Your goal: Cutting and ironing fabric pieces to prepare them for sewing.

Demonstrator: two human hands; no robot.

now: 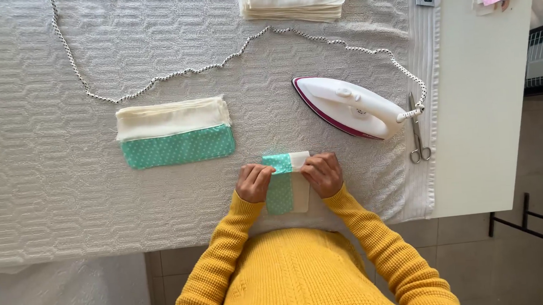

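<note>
A small fabric piece (287,189), half teal with white dots and half cream, lies on the white textured cover (50,182) near the table's front edge. Its far end is folded over. My left hand (254,182) pinches the teal side of that fold. My right hand (323,174) presses the cream side. Both arms wear yellow knitted sleeves.
A stack of the same teal and cream pieces (174,133) lies to the left. A white iron (349,107) rests to the right, its speckled cord (174,74) looping across the cover. Scissors (417,132) lie beside it. A cream cloth pile (293,1) sits at the far edge.
</note>
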